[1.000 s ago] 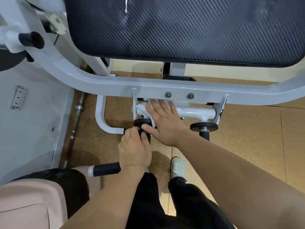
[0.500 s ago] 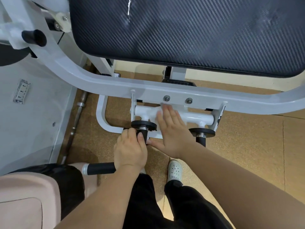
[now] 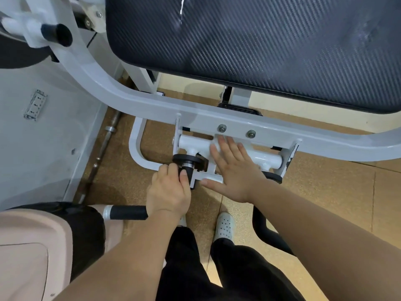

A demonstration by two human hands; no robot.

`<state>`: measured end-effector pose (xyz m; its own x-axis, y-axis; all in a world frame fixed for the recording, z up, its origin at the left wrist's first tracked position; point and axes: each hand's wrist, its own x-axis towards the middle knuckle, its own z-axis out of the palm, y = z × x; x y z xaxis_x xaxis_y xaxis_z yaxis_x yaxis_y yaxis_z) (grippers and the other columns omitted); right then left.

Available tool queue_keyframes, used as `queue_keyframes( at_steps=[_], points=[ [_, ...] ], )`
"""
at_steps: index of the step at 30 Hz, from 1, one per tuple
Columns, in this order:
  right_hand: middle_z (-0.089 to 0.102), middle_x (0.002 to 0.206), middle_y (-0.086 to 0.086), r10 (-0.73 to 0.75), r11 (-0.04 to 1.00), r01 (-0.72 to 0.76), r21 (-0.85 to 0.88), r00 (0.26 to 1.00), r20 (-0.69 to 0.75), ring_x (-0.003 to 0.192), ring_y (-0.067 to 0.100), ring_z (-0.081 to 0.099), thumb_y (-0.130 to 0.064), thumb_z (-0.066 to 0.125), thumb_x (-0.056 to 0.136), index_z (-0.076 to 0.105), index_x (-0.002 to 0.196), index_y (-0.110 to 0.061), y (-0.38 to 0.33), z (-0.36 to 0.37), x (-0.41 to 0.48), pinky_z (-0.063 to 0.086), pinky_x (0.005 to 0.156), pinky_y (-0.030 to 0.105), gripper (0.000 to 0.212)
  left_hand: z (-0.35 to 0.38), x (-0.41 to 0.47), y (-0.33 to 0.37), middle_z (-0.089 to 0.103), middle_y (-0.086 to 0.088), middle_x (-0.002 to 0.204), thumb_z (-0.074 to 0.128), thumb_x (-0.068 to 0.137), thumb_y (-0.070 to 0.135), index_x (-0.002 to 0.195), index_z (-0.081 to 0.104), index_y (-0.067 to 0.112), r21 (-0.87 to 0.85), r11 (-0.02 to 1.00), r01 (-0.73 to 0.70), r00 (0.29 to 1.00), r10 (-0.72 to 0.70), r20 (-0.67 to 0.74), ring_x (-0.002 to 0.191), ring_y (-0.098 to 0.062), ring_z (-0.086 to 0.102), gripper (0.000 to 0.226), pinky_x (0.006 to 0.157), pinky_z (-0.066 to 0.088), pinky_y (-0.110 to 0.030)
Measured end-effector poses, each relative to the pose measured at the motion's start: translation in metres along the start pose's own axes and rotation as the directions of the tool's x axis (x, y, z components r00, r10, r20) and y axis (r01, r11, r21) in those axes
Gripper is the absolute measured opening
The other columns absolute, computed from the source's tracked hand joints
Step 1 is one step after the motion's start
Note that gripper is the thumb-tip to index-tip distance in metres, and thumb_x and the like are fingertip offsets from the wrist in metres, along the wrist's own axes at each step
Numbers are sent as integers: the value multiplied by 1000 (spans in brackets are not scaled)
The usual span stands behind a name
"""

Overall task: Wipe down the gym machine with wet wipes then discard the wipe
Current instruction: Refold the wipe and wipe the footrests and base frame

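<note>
Head view shows me the gym machine (image 3: 152, 105) straight ahead, its white frame curving under a black pad (image 3: 260, 44). My left hand (image 3: 168, 192) is clamped round a short black grip (image 3: 188, 173) that hangs below the white cross tube (image 3: 268, 158). My right hand (image 3: 235, 170) lies flat on that tube, fingers straight and spread. Whether a wipe sits under the palm I cannot tell. A barbell (image 3: 102, 148) lies on the cork floor (image 3: 325, 192) to the left.
</note>
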<state>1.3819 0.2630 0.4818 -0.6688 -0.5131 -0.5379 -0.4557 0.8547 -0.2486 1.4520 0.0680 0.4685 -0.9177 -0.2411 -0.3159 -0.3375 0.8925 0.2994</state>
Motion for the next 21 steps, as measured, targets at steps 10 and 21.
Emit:
queue_keyframes(
  at_steps=[10, 21],
  points=[
    [-23, 169, -2, -218, 973, 219, 71, 976, -17, 156, 17, -22, -94, -10, 71, -10, 163, -20, -10, -13, 42, -9, 128, 43, 119, 1, 0, -1, 53, -1, 109, 29, 103, 41, 109, 54, 18, 4, 1000, 7, 1000, -7, -6, 101, -23, 52, 34, 77, 48, -39],
    [-19, 170, -5, -58, 962, 64, 265, 998, -31, 154, 14, -26, -92, -14, 73, -7, 164, -24, -27, -13, 35, -19, 124, 45, 113, 0, 0, 1, 52, 0, 109, 27, 102, 42, 109, 53, 18, 11, 1000, 11, 1000, -11, 9, 101, -22, 51, 36, 74, 48, -39]
  ],
)
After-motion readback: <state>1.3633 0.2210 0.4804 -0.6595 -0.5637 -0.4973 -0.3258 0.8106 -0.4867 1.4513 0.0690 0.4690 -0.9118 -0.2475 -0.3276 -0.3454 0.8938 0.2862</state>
